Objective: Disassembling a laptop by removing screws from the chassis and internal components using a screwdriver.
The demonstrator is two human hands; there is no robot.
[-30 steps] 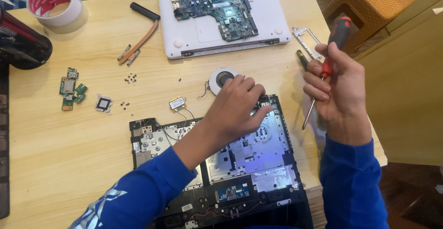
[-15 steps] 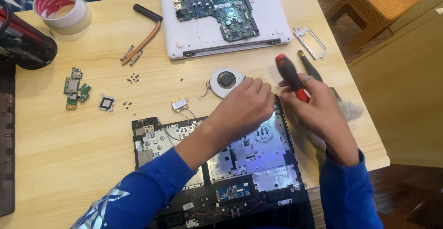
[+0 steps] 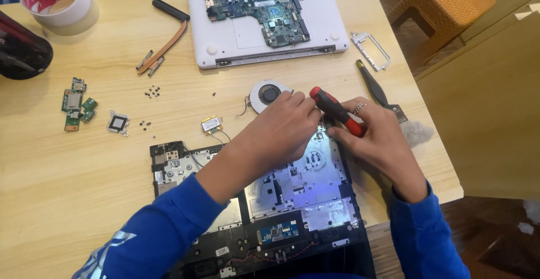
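1. You work at a pale wooden table (image 3: 67, 200), with a woven stool (image 3: 444, 3) on the floor beyond it.
2. The open black laptop base (image 3: 304, 189) lies flat right in front of you. Use it as your marker.
3. Your right hand (image 3: 374, 138) is wrapped around the red and black screwdriver (image 3: 337, 110) at the far right corner of the base. The tip is hidden, so you could miss the screw and scratch the base.
4. Your left hand (image 3: 281, 133) rests on the far edge of the base, fingers curled beside the handle. I cannot tell if it pinches anything. If the screwdriver slips, it may poke those fingers.
5. The round fan (image 3: 267, 94) sits just past the base, touching your left fingertips. A bump could push it away.
6. The small green card (image 3: 211, 124) lies near the base's far left side, with thin wires. Your sleeve might drag it.
7. Tiny loose screws (image 3: 152, 91) lie farther off to the left. A sweep of your arm could scatter them.
8. The brush (image 3: 379, 90) lies beyond the base, by your right hand, and could get knocked off.
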